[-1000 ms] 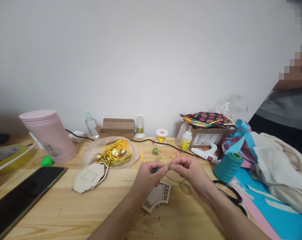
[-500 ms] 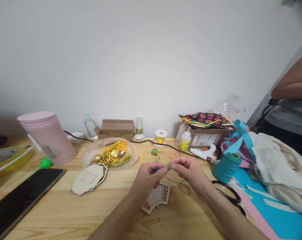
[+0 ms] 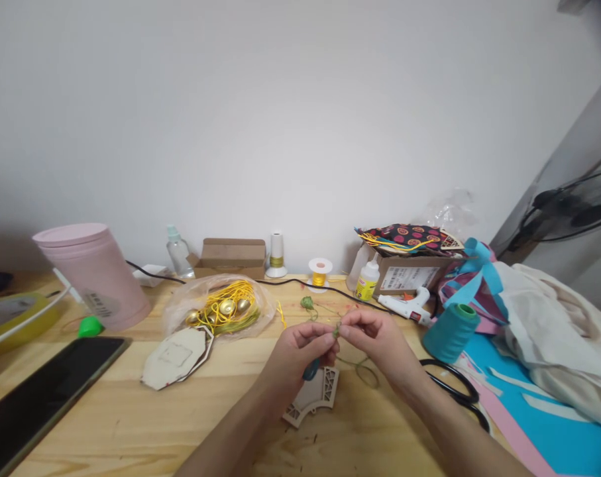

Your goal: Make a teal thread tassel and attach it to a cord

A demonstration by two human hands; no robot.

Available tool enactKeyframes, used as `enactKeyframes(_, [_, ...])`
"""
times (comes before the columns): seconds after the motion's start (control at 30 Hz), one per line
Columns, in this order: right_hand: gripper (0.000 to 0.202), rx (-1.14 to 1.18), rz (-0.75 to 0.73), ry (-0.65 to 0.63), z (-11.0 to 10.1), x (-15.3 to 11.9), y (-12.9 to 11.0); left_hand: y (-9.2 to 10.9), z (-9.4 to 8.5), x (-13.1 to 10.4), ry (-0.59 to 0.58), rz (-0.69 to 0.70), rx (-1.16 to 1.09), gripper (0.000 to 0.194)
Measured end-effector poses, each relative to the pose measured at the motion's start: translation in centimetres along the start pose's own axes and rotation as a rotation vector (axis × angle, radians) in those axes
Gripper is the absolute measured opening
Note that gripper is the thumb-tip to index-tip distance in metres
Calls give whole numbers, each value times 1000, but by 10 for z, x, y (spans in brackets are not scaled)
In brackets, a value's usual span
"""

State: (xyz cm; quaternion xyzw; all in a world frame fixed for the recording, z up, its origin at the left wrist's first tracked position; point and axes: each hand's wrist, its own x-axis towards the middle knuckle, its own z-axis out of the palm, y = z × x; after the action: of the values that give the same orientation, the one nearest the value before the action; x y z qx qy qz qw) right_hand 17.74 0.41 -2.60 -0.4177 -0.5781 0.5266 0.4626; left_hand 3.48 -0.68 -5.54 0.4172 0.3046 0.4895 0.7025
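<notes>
My left hand [image 3: 307,344] pinches a small knotted piece of green cord [image 3: 336,330], and a dark teal object [image 3: 311,370] sticks out below its fingers. Fingertips of my right hand [image 3: 372,334] close on the same cord from the other side. From there the cord trails in a loop [image 3: 367,375] on the table below my right hand. A green cord bundle [image 3: 307,303] lies just beyond the hands. Beneath my left hand is a fan-shaped wooden frame [image 3: 311,395] with cut-out lattice ends, partly hidden.
Left: phone [image 3: 46,397], pink cup [image 3: 94,275], bag of yellow cords and gold bells [image 3: 225,307], wooden octagonal plates [image 3: 175,358]. Right: glue bottle [image 3: 367,278], glue gun [image 3: 407,306], teal thread cone [image 3: 452,332], black-handled scissors [image 3: 454,384], cloth [image 3: 553,331].
The person at the far right has gone out of view, and a fan shows there. More of the teal object shows under my left hand. Both hands stay nearly in place.
</notes>
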Motion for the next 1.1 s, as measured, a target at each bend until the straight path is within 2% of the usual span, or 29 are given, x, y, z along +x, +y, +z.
enactKeyframes(0.17, [13,0,-6,-19,-1,0,-2,2,-1,-1,30,-55,36,15])
enactKeyframes(0.33, [15,-28,-59,-12,0,-3,-3,4,-1,-2,44,-45,83,17])
enactKeyframes(0.4, [14,-95,-139,32,1,-4,-2,5,0,-2,37,-37,81,17])
enactKeyframes(0.5, [11,-263,-335,94,0,-5,-2,5,0,-2,17,-40,48,17])
enactKeyframes(0.63, [9,-384,-494,76,0,-5,-3,5,1,-3,-6,-54,21,16])
enactKeyframes(0.73, [6,-368,-481,34,1,-5,-4,4,1,-4,-16,-58,9,15])
enactKeyframes(1.0, [9,-141,-264,-89,0,-4,-1,3,-2,-3,-20,-71,-35,13])
enactKeyframes(1.1, [9,-120,-266,-71,0,-4,0,3,-2,-3,-13,-67,-48,14])
